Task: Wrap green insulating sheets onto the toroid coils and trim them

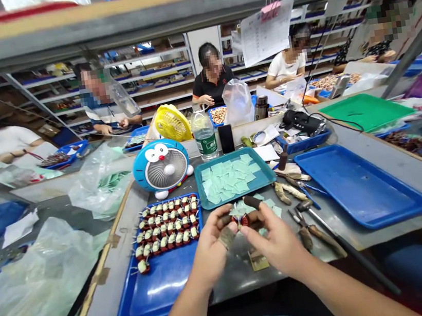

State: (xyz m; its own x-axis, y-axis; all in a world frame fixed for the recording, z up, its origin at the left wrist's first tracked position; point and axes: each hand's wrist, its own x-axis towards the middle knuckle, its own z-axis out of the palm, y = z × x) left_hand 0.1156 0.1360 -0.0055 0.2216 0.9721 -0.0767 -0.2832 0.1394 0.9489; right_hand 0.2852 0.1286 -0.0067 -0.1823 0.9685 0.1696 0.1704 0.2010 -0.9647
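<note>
Both my hands meet over the grey bench top. My left hand [210,246] and my right hand [274,238] pinch a small copper-wound toroidal coil [241,220] between their fingertips. A tan wrap covers one left finger, and a dark cot caps one right fingertip. To the left, a blue tray [162,294] carries rows of wound coils with wire leads. Pale green insulating sheets [229,181] lie heaped in a teal tray [258,164] just beyond my hands. A few loose sheets sit under the coil. Pliers [308,230] lie near my right hand.
A large blue tray [362,184] stands to the right, beyond more hand tools. A blue cartoon-cat fan [161,167] and a water bottle [204,135] stand ahead. Plastic bags lie on the left. Several co-workers sit at benches across a low shelf rail.
</note>
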